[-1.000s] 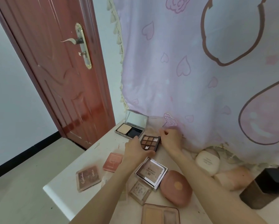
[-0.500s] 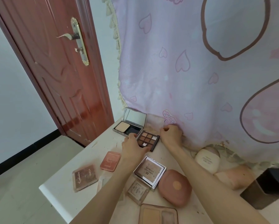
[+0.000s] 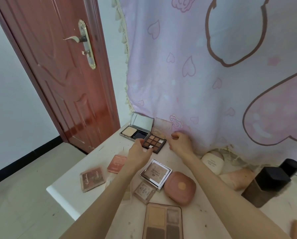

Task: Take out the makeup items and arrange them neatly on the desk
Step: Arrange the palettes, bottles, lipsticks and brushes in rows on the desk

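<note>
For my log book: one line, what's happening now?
left hand touching eyeshadow palette | right hand curled, empty | desk

Two bare forearms come in from the bottom edge, no sleeves seen up to the frame border. The left hand [image 3: 139, 152] and right hand [image 3: 179, 144] have no rings, no watch, no bracelet, no gloves. Fingernails look short; polish can't be told, pic too blurry.

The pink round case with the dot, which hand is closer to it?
Left. The left hand is just beyond the pink round case; the right hand is farther, by the curtain.
</note>
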